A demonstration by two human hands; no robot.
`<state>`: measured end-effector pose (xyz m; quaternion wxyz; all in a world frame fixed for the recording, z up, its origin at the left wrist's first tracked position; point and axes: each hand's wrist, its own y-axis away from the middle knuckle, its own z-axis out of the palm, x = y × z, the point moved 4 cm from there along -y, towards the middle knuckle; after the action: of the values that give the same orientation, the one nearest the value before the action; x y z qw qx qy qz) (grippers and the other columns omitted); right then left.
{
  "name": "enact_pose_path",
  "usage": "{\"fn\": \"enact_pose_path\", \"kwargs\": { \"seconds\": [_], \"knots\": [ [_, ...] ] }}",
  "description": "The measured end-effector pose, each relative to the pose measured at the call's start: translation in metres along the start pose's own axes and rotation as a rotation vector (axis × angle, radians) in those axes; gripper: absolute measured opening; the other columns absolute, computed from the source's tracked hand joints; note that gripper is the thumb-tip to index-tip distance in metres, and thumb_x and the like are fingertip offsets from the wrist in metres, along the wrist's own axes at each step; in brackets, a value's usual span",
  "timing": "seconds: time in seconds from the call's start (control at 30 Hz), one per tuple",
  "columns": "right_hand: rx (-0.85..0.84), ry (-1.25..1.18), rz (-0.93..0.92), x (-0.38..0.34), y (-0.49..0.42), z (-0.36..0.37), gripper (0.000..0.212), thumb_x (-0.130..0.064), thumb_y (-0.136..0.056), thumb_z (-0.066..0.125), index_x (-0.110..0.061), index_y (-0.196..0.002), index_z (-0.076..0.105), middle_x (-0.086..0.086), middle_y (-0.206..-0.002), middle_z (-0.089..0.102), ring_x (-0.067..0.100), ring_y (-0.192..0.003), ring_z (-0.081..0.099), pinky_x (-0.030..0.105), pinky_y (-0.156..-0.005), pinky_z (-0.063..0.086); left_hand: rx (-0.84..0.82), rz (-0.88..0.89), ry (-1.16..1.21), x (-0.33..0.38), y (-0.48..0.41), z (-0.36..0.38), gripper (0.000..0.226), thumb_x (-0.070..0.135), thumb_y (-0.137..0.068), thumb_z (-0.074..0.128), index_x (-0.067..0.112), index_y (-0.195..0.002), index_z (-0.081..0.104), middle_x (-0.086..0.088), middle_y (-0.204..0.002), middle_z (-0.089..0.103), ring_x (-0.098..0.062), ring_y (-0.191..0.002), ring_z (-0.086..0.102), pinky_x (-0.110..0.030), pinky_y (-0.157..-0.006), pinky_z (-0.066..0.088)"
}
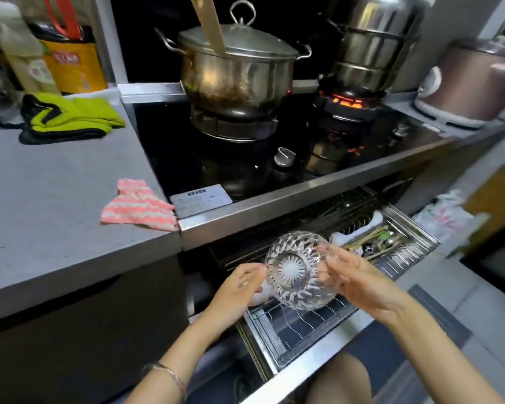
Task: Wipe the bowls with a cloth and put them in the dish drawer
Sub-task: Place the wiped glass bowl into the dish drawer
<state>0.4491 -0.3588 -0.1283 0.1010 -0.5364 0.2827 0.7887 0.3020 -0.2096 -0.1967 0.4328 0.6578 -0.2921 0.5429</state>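
A cut-glass bowl (296, 271) hangs tilted, its base facing me, above the pulled-out dish drawer (312, 360) under the stove. My right hand (359, 282) holds the bowl's right side with curled fingers. My left hand (236, 290) touches the bowl's left rim with its fingertips. A pink-and-white striped cloth (137, 205) lies on the grey counter (56, 214), close to the stove's edge and apart from both hands.
The drawer holds a wire rack and a tray of chopsticks (376, 243). On the stove stand a lidded pot (236, 71) and a steamer (370, 42) over a lit burner (347, 100). A green cloth (70, 118) lies at the counter's back. A rice cooker (473, 83) stands right.
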Motion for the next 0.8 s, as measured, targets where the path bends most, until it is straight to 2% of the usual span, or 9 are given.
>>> {"fn": "enact_pose_path", "kwargs": {
  "seconds": [0.1,0.17,0.27,0.4,0.47,0.57,0.63,0.7,0.8],
  "knots": [
    [0.064,0.146,0.128,0.027,-0.018,-0.024,0.058,-0.026,-0.066,0.084,-0.009,-0.119,0.065,0.014,-0.098,0.071,0.021,-0.079,0.067,0.03,-0.077,0.056,0.022,-0.016,-0.486,-0.052,-0.019,-0.006,0.096,0.083,-0.066,0.055,0.025,-0.141,0.036,0.002,-0.147,0.041,-0.013,-0.127,0.045,-0.024,-0.103,0.036],
    [0.082,0.222,0.21,0.043,-0.03,-0.032,0.047,-0.019,-0.074,0.073,-0.008,-0.119,0.064,0.012,-0.095,0.073,0.018,-0.075,0.068,0.03,-0.077,0.053,-0.024,-0.014,-0.733,-0.078,-0.025,-0.004,0.112,0.081,-0.069,0.053,0.021,-0.153,0.009,0.005,-0.159,0.011,-0.019,-0.146,0.014,-0.033,-0.118,0.017],
    [0.047,0.296,0.322,0.065,-0.049,-0.035,0.04,-0.015,-0.077,0.072,-0.009,-0.116,0.065,0.007,-0.093,0.074,0.014,-0.072,0.067,0.026,-0.071,0.052,-0.092,-0.004,-0.968,-0.102,-0.027,0.007,0.134,0.092,-0.048,0.032,0.02,-0.151,-0.016,0.004,-0.156,-0.023,-0.018,-0.144,-0.021,-0.04,-0.117,-0.01],
    [0.036,0.386,0.436,0.097,-0.077,-0.041,0.031,-0.013,-0.079,0.072,-0.011,-0.11,0.068,0.01,-0.109,0.07,0.019,-0.088,0.064,0.026,-0.073,0.052,-0.11,-0.011,-1.128,-0.125,-0.03,0.017,0.14,0.095,-0.044,0.024,0.01,-0.144,-0.027,-0.002,-0.145,-0.04,-0.027,-0.136,-0.035,-0.042,-0.107,-0.024],
    [0.025,0.41,0.493,0.11,-0.088,-0.041,0.02,-0.009,-0.083,0.069,-0.01,-0.103,0.068,0.008,-0.099,0.071,0.018,-0.085,0.065,0.026,-0.073,0.054,-0.062,0.021,-1.167,-0.132,-0.033,0.015,0.139,0.098,-0.05,0.027,0.01,-0.145,-0.022,-0.004,-0.148,-0.035,-0.031,-0.138,-0.032,-0.041,-0.109,-0.027],
    [-0.012,0.445,0.588,0.125,-0.098,-0.039,0.008,-0.007,-0.087,0.065,-0.006,-0.095,0.067,0.002,-0.083,0.072,0.014,-0.078,0.066,0.025,-0.065,0.055,-0.081,-0.014,-1.213,-0.142,-0.035,0.015,0.129,0.102,-0.056,0.022,0.012,-0.148,0.028,-0.011,-0.155,0.024,-0.031,-0.142,0.015,-0.042,-0.112,-0.002],
    [-0.022,0.501,0.631,0.134,-0.105,-0.036,0.012,-0.009,-0.087,0.066,-0.005,-0.097,0.066,0.005,-0.089,0.071,0.015,-0.081,0.066,0.026,-0.069,0.056,-0.088,-0.046,-1.2,-0.149,-0.037,0.015,0.125,0.101,-0.056,0.018,0.014,-0.144,0.034,-0.009,-0.151,0.033,-0.027,-0.138,0.023,-0.042,-0.111,0.002],
    [-0.028,0.551,0.664,0.142,-0.113,-0.034,0.012,-0.01,-0.087,0.066,-0.004,-0.097,0.065,0.005,-0.09,0.069,0.013,-0.079,0.066,0.024,-0.069,0.055,-0.081,0.004,-1.158,-0.136,-0.034,0.014,0.126,0.101,-0.056,0.023,0.019,-0.151,0.008,-0.008,-0.159,0.004,-0.026,-0.145,0.0,-0.041,-0.113,-0.012],
    [-0.007,0.633,0.701,0.154,-0.125,-0.03,0.025,-0.009,-0.087,0.067,0.005,-0.108,0.063,0.01,-0.092,0.068,0.017,-0.08,0.065,0.028,-0.076,0.055,-0.072,0.011,-1.138,-0.138,-0.033,0.015,0.134,0.097,-0.048,0.026,0.019,-0.139,-0.034,0.005,-0.142,-0.044,-0.024,-0.135,-0.039,-0.04,-0.107,-0.029]
  ]
}}
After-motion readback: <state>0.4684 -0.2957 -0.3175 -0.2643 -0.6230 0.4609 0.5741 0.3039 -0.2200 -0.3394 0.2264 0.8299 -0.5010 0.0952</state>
